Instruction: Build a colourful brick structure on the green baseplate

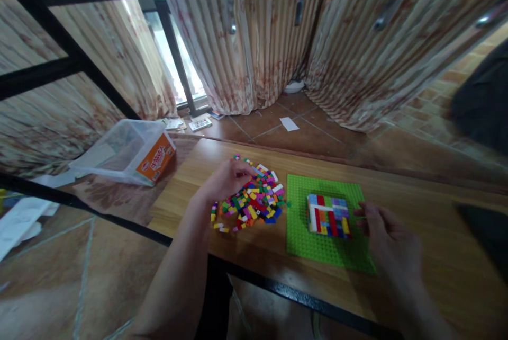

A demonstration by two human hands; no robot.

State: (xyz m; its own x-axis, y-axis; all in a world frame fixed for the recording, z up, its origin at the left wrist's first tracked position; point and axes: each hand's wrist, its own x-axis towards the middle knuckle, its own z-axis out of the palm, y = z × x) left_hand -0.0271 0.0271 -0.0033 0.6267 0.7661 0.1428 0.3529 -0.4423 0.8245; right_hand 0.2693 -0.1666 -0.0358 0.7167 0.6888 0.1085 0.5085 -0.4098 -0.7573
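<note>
Green and flat, a baseplate [299, 239] lies right of centre in the lower half of the frame, on a wooden table [413, 207]. A block of joined bricks [328, 216], topped in red, white, blue, purple and yellow, sits near its middle. The loose bricks [254, 202] spread in a pile at the lower centre. Over the pile's upper left edge, the left hand [227, 181] reaches down with its fingers bent and bunched close; I cannot tell whether they pinch a brick. At the lower right, the right hand [392, 234] has its fingertips by the baseplate's right edge, too blurred to tell whether they grip anything. A clear plastic bin [119, 144] with an orange label stands at centre left
</note>
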